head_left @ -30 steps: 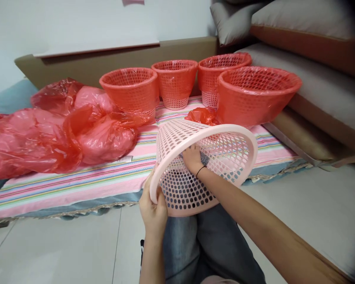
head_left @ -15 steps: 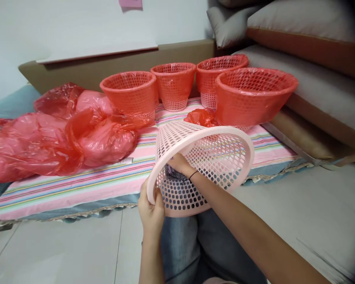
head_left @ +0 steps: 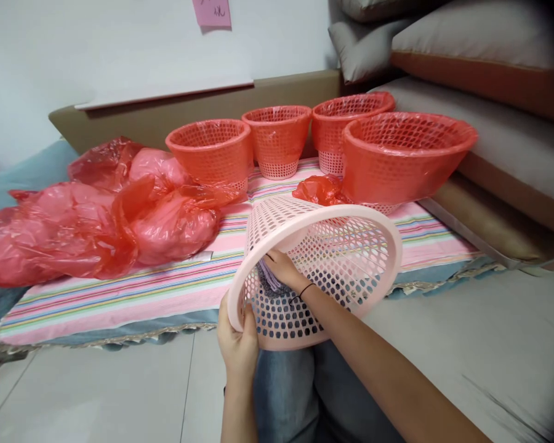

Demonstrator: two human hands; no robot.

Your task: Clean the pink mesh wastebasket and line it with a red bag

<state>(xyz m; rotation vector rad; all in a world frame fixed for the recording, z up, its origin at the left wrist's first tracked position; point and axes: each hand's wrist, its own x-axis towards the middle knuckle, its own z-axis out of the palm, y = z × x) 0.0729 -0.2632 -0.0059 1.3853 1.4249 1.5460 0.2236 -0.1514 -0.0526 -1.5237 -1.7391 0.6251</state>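
A pale pink plastic basket (head_left: 286,215) with a holed wall lies tilted on its side over my lap, its mouth turned toward me. My left hand (head_left: 238,335) grips the rim at the lower left, thumb on the inside. Reaching into the basket, my right hand (head_left: 281,269) is closed on a grey and purple cloth (head_left: 273,285) pressed against the inner left wall. The fingertips are partly hidden behind the cloth and rim.
Several baskets lined with red plastic bags (head_left: 210,154) stand on a striped cloth (head_left: 166,292). Filled red bags (head_left: 74,224) lie at left, a crumpled red bag (head_left: 321,189) in the middle. Large cushions (head_left: 480,135) are stacked at right. A pink note (head_left: 212,13) hangs on the wall.
My right hand has shifted slightly inside the basket, and more of the cloth's purple folds show. My left hand keeps its hold on the rim. The view has tilted up slightly.
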